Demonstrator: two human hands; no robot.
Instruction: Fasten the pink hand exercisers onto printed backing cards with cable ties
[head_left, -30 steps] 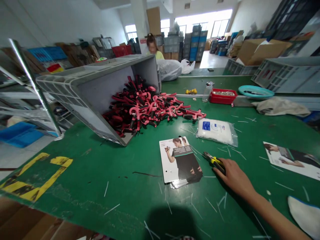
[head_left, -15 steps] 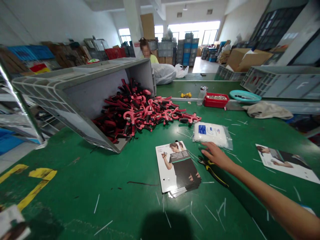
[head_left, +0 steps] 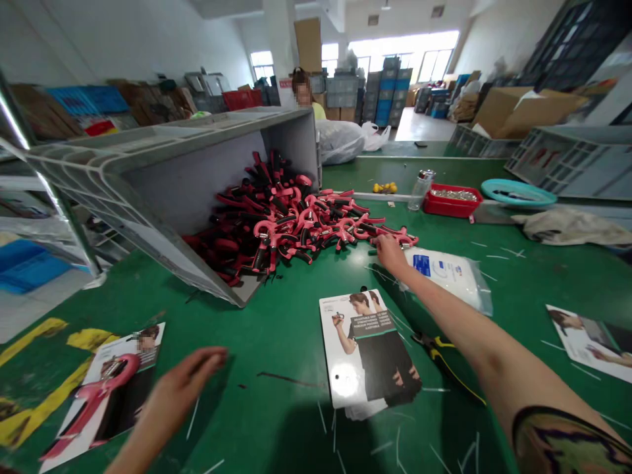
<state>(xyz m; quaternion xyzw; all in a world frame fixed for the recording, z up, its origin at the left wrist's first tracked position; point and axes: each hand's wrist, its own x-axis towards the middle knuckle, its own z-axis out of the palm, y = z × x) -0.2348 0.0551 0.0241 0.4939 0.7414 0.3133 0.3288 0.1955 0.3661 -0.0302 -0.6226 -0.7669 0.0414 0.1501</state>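
Nearest, at the lower left, the left hand (head_left: 180, 388) hovers low over the green tabletop (head_left: 276, 316). Its palm faces down and its grip is wide, with the fingers stretched and holding nothing. Just beside it, on its left, lies a carded exerciser (head_left: 93, 401): a pink hand exerciser resting on a printed card.

In the middle of the tabletop there is a stack of cards (head_left: 368, 349), each printed with a figure in black clothes. To the right of the stack lie cutters (head_left: 437, 347) with yellow handles, partly covered by the right forearm, which stretches across them toward the far side. Short white strips are scattered around.

Farther on, the right hand (head_left: 391, 253) is at the right end of the pile of exercisers (head_left: 296, 217), with the fingers on the outermost pink piece. I cannot tell if the grip is closed around it, because only the back of the hand shows. Just beside this hand, on the right, lies a plastic bag (head_left: 454, 273) with white contents.

The pile spills out of a grey crate (head_left: 197, 178) that is tipped on its side, and part of it is still inside. Behind the pile, well apart, stand a red tray (head_left: 451, 207) and a teal plate (head_left: 518, 194). A person (head_left: 303, 92) is at the far end of the crate.
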